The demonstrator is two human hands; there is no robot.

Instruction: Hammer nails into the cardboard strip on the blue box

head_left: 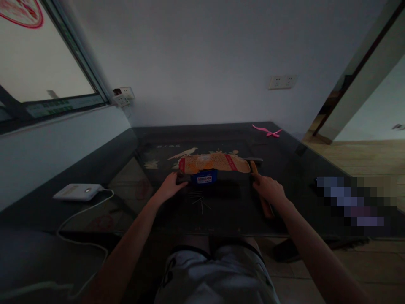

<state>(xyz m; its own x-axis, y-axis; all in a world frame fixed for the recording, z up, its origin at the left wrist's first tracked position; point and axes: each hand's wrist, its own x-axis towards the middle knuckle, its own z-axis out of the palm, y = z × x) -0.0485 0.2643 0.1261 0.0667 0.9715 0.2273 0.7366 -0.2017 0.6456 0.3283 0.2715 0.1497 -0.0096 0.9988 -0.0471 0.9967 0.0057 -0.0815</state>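
Note:
A tan, long strip shaped like an insole (218, 162), with red bands and a rounded right end, lies across the top of a blue box (204, 177). My left hand (172, 185) is at the strip's left end, fingers and thumb closed about its edge; a small dark part there is hard to make out. At the right end, my right hand (271, 190) grips the wooden handle of what looks like a hammer (267, 209). Its grey head is beyond the strip's right end. Several thin nail-like pieces (201, 203) lie on the table before the box.
The dark glossy table (152, 143) carries a bird print. A white power bank (79, 192) with a cable (76, 214) is at left, a pink ribbon (268, 131) at the far right. Wall sockets (282, 82) are behind. A blurred-out object (349, 200) lies at right.

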